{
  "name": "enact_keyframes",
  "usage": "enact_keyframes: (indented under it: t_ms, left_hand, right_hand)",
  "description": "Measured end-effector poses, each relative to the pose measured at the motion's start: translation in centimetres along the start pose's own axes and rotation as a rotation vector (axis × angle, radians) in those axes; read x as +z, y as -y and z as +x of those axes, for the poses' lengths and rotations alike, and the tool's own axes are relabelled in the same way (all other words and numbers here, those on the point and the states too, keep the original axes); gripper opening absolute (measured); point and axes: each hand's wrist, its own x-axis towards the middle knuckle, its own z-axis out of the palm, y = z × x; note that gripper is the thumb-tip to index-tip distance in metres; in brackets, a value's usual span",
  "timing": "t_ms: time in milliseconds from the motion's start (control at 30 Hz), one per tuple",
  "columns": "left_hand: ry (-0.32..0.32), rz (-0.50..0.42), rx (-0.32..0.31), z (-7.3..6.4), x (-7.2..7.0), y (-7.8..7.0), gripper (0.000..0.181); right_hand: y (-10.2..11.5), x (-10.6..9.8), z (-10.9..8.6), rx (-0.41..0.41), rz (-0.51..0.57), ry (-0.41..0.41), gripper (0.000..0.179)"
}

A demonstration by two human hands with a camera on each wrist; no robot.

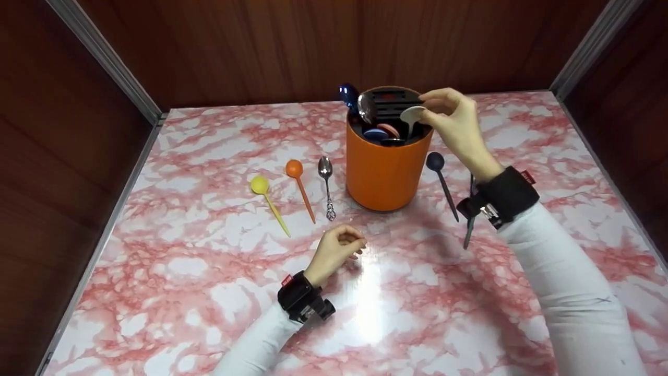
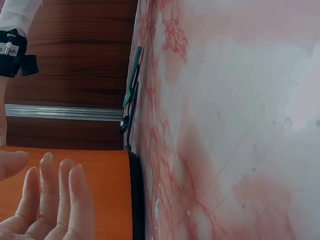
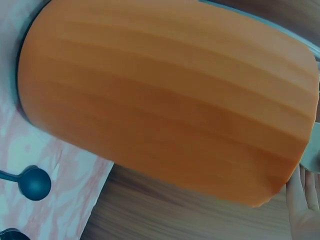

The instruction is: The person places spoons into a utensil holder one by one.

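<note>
My right hand (image 1: pixel 460 124) is at the right rim of an orange cylindrical utensil holder (image 1: pixel 385 175). Its thumb and fingers pinch the pale bowl of a spoon (image 1: pixel 411 114), whose handle reaches down into the holder. At the edge of the right wrist view, the fingers (image 3: pixel 298 200) show against the bowl. Other spoons stand in the holder, including a shiny blue spoon (image 1: pixel 348 95) and a silver spoon (image 1: pixel 366 108). In front of the holder, my left hand (image 1: pixel 336 250) hovers low over the table with loosely bent fingers, holding nothing.
Left of the holder lie a yellow spoon (image 1: pixel 259 185), an orange spoon (image 1: pixel 295 168) and an ornate metal spoon (image 1: pixel 325 168). To its right are a dark spoon (image 1: pixel 435 161) and a grey-green utensil (image 1: pixel 468 233), partly behind the right wrist. Wooden panels (image 1: pixel 261 52) enclose the marbled table (image 1: pixel 198 292).
</note>
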Motion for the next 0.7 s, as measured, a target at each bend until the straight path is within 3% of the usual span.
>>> enact_keyframes:
  t_ms: [167,700]
  left_hand:
    - [0.003,-0.011,-0.005,0.0,0.1,0.1,0.014]
    - [-0.002,-0.018,-0.015,0.1,0.3,0.2,0.014]
  right_hand:
    - [-0.2,-1.0,-0.4,0.003,-0.041,-0.012,0.018]
    - [-1.7,-3.8,-1.5,0.065,0.045,-0.065,0.011]
